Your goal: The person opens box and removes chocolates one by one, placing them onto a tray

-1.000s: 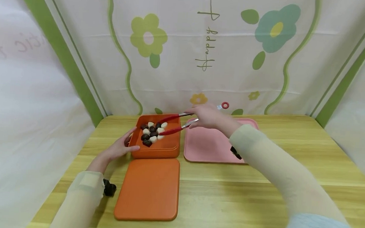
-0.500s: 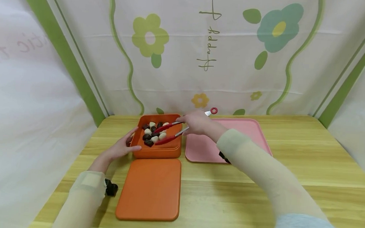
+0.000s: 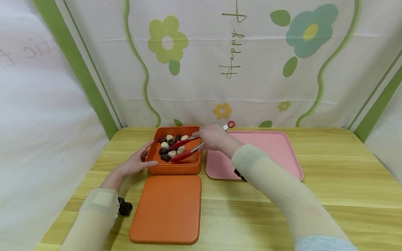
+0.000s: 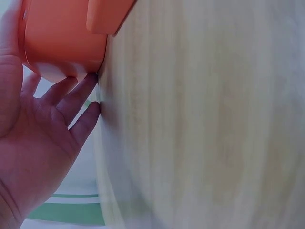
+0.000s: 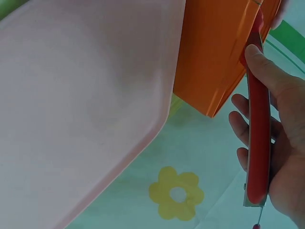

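Observation:
An orange square box (image 3: 175, 171) holds several dark brown and cream-white candy-like pieces (image 3: 164, 145). My left hand (image 3: 135, 163) spans its left front corner, thumb at the front rim and fingers at the left side. In the left wrist view, nearly straight fingers (image 4: 76, 98) touch the box's outer wall (image 4: 62, 43). My right hand (image 3: 214, 137) grips metal tongs (image 5: 259, 138) with red handles and red tips. Both tips are apart, low inside the box, with some pieces between them.
The orange lid (image 3: 167, 209) lies flat in front of the box. A pink tray (image 3: 267, 155) sits to the right of it, partly under my right forearm. Behind the wooden table (image 3: 250, 219) hangs a flowered white curtain (image 3: 204, 57).
My right hand has moved left and lowered the tongs deeper among the pieces, their tips drawing closer together. My left hand stays at the box corner.

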The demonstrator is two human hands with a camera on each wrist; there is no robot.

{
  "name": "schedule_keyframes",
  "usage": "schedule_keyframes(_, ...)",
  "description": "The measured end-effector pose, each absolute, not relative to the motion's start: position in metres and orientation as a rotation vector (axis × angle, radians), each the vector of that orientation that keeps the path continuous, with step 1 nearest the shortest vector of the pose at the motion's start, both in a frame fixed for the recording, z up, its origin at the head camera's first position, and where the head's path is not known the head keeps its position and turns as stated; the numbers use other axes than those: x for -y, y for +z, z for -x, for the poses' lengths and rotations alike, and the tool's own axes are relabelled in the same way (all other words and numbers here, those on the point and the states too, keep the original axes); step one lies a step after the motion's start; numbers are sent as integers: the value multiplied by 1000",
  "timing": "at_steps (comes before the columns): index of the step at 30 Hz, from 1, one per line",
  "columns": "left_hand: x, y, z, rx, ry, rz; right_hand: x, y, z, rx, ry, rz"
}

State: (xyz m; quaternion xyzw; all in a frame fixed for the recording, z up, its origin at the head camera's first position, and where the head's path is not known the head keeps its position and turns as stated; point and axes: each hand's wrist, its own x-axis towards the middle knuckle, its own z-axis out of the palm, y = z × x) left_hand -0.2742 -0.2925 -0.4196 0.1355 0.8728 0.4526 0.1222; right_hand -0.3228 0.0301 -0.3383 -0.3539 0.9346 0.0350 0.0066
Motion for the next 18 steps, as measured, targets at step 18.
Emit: schedule_keyframes(18,292,-419,275,-2545,1324,-377,-25,-335,321,-2894,166,1104)
